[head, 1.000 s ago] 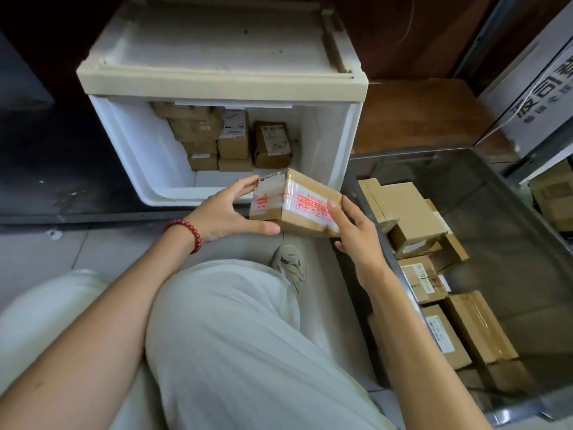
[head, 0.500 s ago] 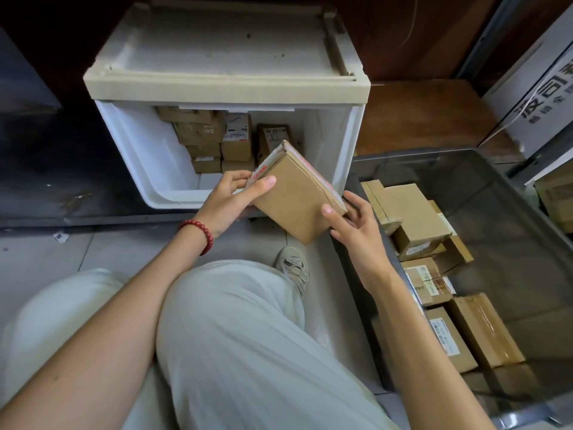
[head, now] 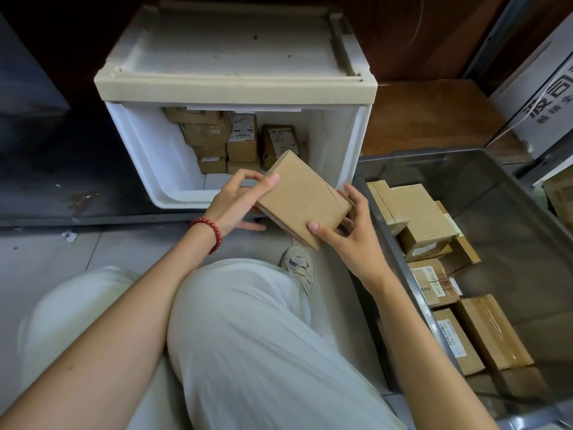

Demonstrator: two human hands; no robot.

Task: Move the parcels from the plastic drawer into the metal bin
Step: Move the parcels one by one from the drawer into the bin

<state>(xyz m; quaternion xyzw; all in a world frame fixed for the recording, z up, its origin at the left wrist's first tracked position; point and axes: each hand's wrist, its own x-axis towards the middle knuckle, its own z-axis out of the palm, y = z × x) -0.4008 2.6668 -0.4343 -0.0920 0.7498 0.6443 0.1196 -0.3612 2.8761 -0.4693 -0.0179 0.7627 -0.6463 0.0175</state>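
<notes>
Parcel point(head: 302, 198) turned — red-print label now facing down, plain cardboard up; left hand point(head: 234, 201), right hand point(head: 348, 240) grasping it.

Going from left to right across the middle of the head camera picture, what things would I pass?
red bead bracelet → left hand → cardboard parcel gripped by both hands → right hand → parcels lying in the metal bin

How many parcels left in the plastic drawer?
7 parcels visible in the plastic drawer: four stacked at left, two stacked in the middle, one at right. Others may hide behind; held parcel not counted.
</notes>
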